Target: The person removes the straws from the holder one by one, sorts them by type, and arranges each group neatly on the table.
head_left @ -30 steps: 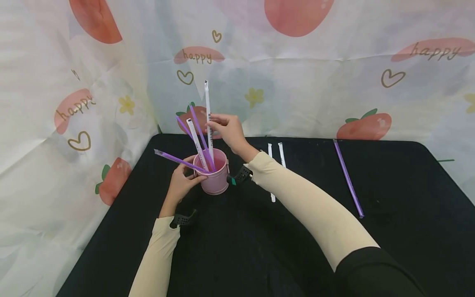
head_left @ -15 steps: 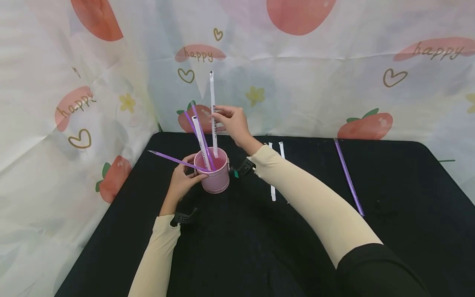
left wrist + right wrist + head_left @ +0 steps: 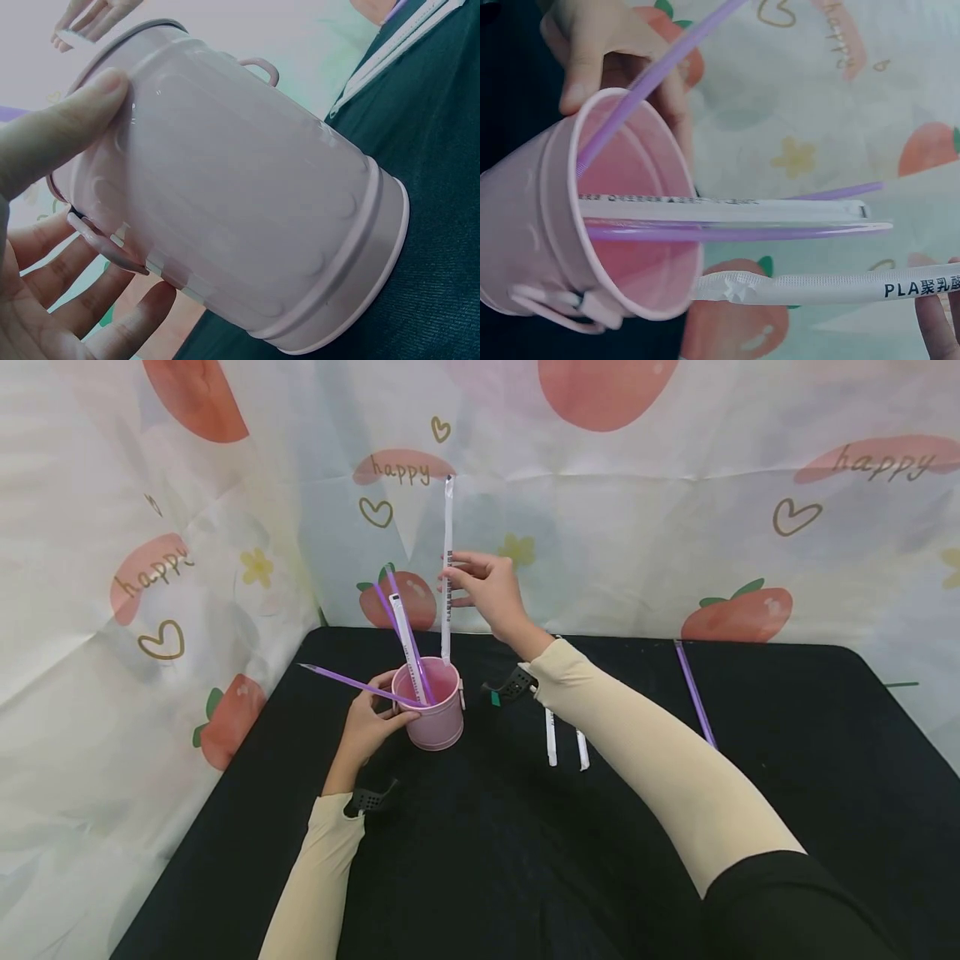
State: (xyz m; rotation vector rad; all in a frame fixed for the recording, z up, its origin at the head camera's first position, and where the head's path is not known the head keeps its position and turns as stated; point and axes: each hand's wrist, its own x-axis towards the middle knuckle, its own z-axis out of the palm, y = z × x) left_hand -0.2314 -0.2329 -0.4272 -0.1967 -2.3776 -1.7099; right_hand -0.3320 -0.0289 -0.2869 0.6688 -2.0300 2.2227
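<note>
Two bare hands at a pink pail (image 3: pixel 437 727), which stands upright on a black-covered table (image 3: pixel 465 860). Nearest, the left hand (image 3: pixel 363 727) grips the pail at its left side, thumb on the near wall below the rim and the other fingers round by the handle, as the left wrist view shows. The pail looks thin-walled, stiff and light, so likely to tip if pushed; the wall just below the rim is a sound place for a steadying hold. Inside, a leaning purple straw (image 3: pixel 337 677) lies far over to the left, beside a wrapped white straw (image 3: pixel 407 647) and two steeper purple straws (image 3: pixel 780 231); all appear smooth and apt to slide. To the right of the pail, two loose white straws (image 3: pixel 551 739) lie on the table, partly hidden by the right forearm. Beyond, the right hand (image 3: pixel 495 589) pinches an upright held straw (image 3: pixel 448 518) between thumb and fingers. Its lower end meets the far rim in view; whether inside cannot be told. It should weigh little; the wrapper, creased near that end, may slip or bend, favouring a light pinch about mid-length. Well apart at right lies a lone purple straw (image 3: pixel 696 695); behind hangs a fruit-printed backdrop (image 3: pixel 622 518).
</note>
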